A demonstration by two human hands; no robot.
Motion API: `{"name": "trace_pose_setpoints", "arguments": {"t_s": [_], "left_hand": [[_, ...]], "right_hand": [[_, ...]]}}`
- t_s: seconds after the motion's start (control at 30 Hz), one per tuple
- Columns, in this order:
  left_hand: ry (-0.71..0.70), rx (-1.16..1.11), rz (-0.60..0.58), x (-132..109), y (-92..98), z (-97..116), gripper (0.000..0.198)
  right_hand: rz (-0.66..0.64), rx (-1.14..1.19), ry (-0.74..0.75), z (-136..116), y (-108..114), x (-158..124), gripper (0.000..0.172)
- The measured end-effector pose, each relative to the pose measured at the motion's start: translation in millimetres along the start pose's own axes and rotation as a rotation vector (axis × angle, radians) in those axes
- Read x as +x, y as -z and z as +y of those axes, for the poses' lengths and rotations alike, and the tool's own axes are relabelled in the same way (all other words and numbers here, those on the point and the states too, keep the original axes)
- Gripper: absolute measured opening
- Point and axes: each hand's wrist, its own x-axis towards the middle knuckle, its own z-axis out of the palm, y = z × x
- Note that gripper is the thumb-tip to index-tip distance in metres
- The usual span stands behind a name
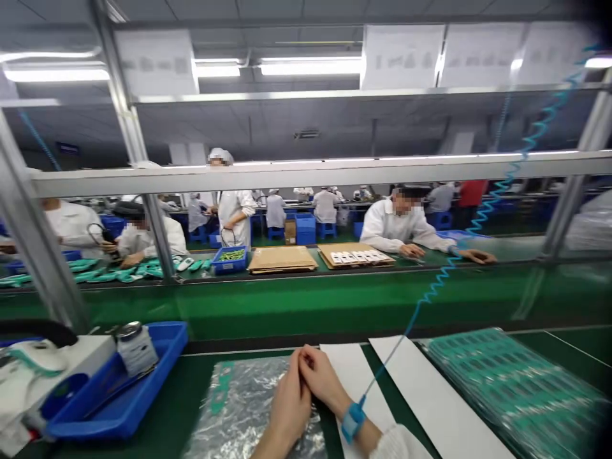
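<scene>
My left hand point(291, 398) and my right hand point(325, 379) meet fingertip to fingertip above the bench, both closed in a pinch. Whatever lies between the fingers is hidden. On my right wrist sits a blue strap point(352, 421) with a coiled blue cord point(411, 322) rising from it. Below my left hand lies a crinkled clear plastic sheet point(243, 408), with small green pieces point(221, 386) at its upper left. Two long white strips point(430, 398) are beside and under my right hand. Farther right is a stack of green panels in clear plastic point(521, 389).
At left, a blue tray point(162, 376) holds a labelled jar point(136, 349), beside a white device point(90, 363). A metal frame point(306, 178) crosses ahead. Beyond it, co-workers sit at a green line point(306, 312) with cardboard point(282, 258) and a blue bin of green parts point(230, 258).
</scene>
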Motion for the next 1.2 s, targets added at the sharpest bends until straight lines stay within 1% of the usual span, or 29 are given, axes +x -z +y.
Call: {"name": "trace_pose_setpoints", "arguments": {"t_s": [0.13,0.23,0.33,0.63,0.9,1.2], "left_hand": [[0.017,0.017,0.007,1.1,0.5,-0.3,0.055],[0.020,-0.008,-0.036,1.6,1.2,-1.6,0.054],[0.057,0.002,-0.081,4.9,1.8,-5.1,0.053],[0.086,0.026,-0.113,6.6,4.0,-6.6,0.050],[0.066,0.025,-0.086,8.2,3.2,-10.0,0.051],[0.063,0.056,-0.069,6.1,3.7,-5.9,0.050]], "right_hand": [[-0.016,0.003,0.011,4.1,1.1,2.2,0.020],[0.012,-0.037,-0.021,1.4,1.7,0.8,0.019],[0.040,-0.073,-0.051,0.2,2.2,2.0,0.019],[0.055,-0.112,-0.058,1.5,0.0,1.9,0.017],[0.051,-0.121,-0.056,0.8,0.3,1.3,0.017],[0.044,-0.120,-0.047,2.7,0.2,1.9,0.017]]}}
